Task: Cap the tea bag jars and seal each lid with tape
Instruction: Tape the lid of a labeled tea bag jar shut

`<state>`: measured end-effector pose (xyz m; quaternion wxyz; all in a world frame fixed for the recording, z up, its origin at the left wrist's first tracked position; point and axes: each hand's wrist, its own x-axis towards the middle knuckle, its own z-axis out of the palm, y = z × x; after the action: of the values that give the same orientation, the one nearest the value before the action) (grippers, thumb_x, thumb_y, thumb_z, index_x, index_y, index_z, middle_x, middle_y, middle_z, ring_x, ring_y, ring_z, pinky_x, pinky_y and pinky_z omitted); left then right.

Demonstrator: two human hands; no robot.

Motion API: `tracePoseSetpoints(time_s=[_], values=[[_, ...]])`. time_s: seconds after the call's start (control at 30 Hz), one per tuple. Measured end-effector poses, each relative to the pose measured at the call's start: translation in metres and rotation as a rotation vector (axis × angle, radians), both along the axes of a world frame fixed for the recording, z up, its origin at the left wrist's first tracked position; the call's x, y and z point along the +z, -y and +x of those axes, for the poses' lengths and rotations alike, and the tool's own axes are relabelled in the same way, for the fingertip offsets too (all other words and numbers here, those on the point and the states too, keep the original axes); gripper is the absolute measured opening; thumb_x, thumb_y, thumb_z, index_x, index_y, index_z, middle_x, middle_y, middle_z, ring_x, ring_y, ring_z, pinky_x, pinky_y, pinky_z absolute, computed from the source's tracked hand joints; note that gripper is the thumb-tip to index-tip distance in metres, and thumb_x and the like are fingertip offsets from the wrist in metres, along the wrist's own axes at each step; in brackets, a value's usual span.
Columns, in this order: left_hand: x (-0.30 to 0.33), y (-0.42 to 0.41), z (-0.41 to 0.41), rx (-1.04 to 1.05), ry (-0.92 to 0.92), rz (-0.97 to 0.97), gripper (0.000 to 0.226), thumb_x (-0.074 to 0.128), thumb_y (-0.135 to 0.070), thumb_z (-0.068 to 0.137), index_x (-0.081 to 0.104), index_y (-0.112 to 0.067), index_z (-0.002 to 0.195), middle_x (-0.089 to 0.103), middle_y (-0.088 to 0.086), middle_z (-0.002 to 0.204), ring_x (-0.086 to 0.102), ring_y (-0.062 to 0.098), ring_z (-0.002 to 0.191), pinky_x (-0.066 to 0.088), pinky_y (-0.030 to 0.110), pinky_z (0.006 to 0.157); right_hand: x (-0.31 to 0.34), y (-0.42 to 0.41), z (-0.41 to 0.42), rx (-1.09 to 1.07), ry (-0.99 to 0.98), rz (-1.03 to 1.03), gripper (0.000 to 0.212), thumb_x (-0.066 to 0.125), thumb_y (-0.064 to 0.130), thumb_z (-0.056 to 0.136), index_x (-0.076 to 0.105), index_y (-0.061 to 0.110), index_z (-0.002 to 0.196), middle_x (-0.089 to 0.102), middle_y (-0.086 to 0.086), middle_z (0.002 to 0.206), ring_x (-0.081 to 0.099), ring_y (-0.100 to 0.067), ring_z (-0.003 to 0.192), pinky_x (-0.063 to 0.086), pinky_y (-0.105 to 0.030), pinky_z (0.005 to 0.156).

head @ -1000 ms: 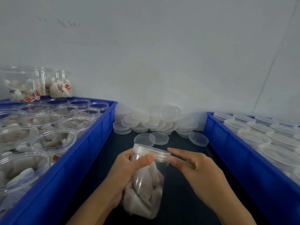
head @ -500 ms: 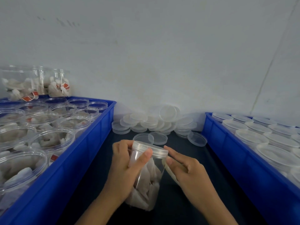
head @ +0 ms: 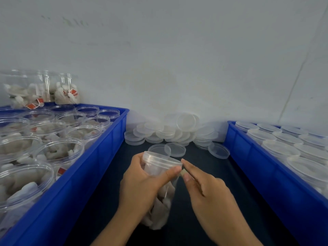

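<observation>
My left hand (head: 142, 185) grips a clear plastic jar (head: 160, 206) full of white tea bags, tilted over the dark table. A clear lid (head: 159, 159) sits on the jar. The left thumb presses against the jar just under the lid's rim. My right hand (head: 209, 192) is at the lid's right edge. Its thumb and forefinger are pinched on a small pale piece of tape (head: 182, 172), which touches the rim beside the left thumb. The tape is nearly clear and hard to make out.
A blue crate (head: 106, 157) on the left holds several open jars of tea bags (head: 58, 150), with more jars stacked behind (head: 35, 91). A blue crate (head: 248, 157) on the right holds several lidded jars (head: 280, 148). Loose clear lids (head: 177, 132) are piled against the white wall.
The jar has turned in my left hand and the left thumb has slid lower along the rim. My right hand has drawn in, its fingertips now pinched at the lid's edge.
</observation>
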<state>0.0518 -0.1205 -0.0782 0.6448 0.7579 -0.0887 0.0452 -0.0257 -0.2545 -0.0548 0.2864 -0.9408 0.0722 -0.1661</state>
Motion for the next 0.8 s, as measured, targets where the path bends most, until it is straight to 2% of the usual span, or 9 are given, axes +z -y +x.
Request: tracePoseSetpoints(time_s=[0.1, 0.2, 0.3, 0.37, 0.43, 0.5, 0.57, 0.7, 0.8], values=[[-0.002, -0.006, 0.005, -0.013, -0.019, -0.086, 0.095, 0.078, -0.079, 0.028, 0.056, -0.033, 0.108, 0.068, -0.01, 0.099, 0.065, 0.007, 0.091, 0.054, 0.032, 0.078, 0.009, 0.009, -0.003, -0.019, -0.065, 0.064, 0.052, 0.034, 0.063, 0.088, 0.035, 0.049, 0.138, 0.063, 0.018, 0.091, 0.056, 0.003, 0.079, 0.044, -0.018, 0.075], [-0.001, -0.012, 0.007, -0.044, -0.026, -0.116, 0.093, 0.08, -0.072, 0.026, 0.06, -0.031, 0.107, 0.071, -0.009, 0.097, 0.068, 0.005, 0.088, 0.054, 0.031, 0.077, 0.012, 0.015, -0.004, -0.022, -0.104, 0.101, 0.045, 0.039, 0.062, 0.088, 0.049, 0.043, 0.128, 0.062, 0.019, 0.105, 0.056, 0.002, 0.093, 0.046, -0.023, 0.085], [0.0, -0.012, 0.007, -0.113, -0.042, -0.141, 0.085, 0.086, -0.068, 0.035, 0.062, -0.027, 0.105, 0.073, -0.012, 0.092, 0.07, 0.001, 0.081, 0.051, 0.022, 0.069, 0.013, 0.02, -0.002, -0.031, -0.114, 0.031, 0.039, 0.039, 0.06, 0.091, 0.046, 0.047, 0.127, 0.06, 0.021, 0.09, 0.055, 0.003, 0.085, 0.043, -0.02, 0.076], [0.002, -0.011, 0.007, -0.162, -0.067, -0.167, 0.077, 0.085, -0.057, 0.039, 0.064, -0.023, 0.104, 0.074, -0.012, 0.091, 0.07, 0.002, 0.08, 0.05, 0.019, 0.067, 0.014, 0.024, -0.001, -0.034, -0.107, -0.005, 0.039, 0.038, 0.06, 0.092, 0.042, 0.05, 0.13, 0.06, 0.02, 0.087, 0.055, 0.004, 0.085, 0.042, -0.019, 0.075], [0.005, -0.012, 0.006, -0.225, -0.094, -0.184, 0.073, 0.082, -0.051, 0.04, 0.066, -0.021, 0.104, 0.075, -0.007, 0.091, 0.071, 0.007, 0.082, 0.05, 0.024, 0.07, 0.013, 0.027, 0.0, -0.025, -0.105, 0.013, 0.039, 0.038, 0.059, 0.093, 0.042, 0.053, 0.131, 0.063, 0.021, 0.104, 0.055, 0.003, 0.097, 0.043, -0.021, 0.083], [0.007, -0.014, 0.005, -0.312, -0.128, -0.208, 0.069, 0.082, -0.045, 0.043, 0.067, -0.017, 0.105, 0.076, 0.0, 0.093, 0.073, 0.016, 0.086, 0.052, 0.032, 0.075, 0.012, 0.026, 0.0, -0.005, -0.108, 0.017, 0.04, 0.039, 0.057, 0.093, 0.039, 0.057, 0.133, 0.056, 0.024, 0.127, 0.051, 0.002, 0.115, 0.041, -0.023, 0.093], [0.008, -0.016, 0.005, -0.367, -0.14, -0.222, 0.067, 0.083, -0.042, 0.047, 0.068, -0.014, 0.105, 0.075, 0.006, 0.095, 0.073, 0.022, 0.088, 0.053, 0.036, 0.077, 0.01, 0.025, 0.001, 0.004, -0.085, -0.002, 0.041, 0.041, 0.056, 0.093, 0.038, 0.06, 0.133, 0.051, 0.027, 0.134, 0.048, 0.001, 0.122, 0.04, -0.024, 0.098], [0.006, -0.018, 0.008, -0.422, -0.157, -0.239, 0.067, 0.092, -0.042, 0.051, 0.069, -0.012, 0.106, 0.075, 0.011, 0.097, 0.073, 0.025, 0.089, 0.055, 0.031, 0.072, 0.008, 0.024, 0.002, 0.008, -0.029, -0.038, 0.039, 0.041, 0.056, 0.092, 0.04, 0.061, 0.13, 0.054, 0.029, 0.13, 0.05, 0.003, 0.119, 0.042, -0.02, 0.093], [0.004, -0.017, 0.008, -0.451, -0.173, -0.266, 0.077, 0.088, -0.044, 0.045, 0.066, -0.011, 0.111, 0.074, 0.011, 0.099, 0.072, 0.025, 0.089, 0.056, 0.026, 0.067, 0.005, 0.022, 0.003, 0.015, -0.005, -0.069, 0.039, 0.036, 0.059, 0.09, 0.04, 0.063, 0.129, 0.057, 0.034, 0.122, 0.053, 0.006, 0.112, 0.044, -0.017, 0.088]])
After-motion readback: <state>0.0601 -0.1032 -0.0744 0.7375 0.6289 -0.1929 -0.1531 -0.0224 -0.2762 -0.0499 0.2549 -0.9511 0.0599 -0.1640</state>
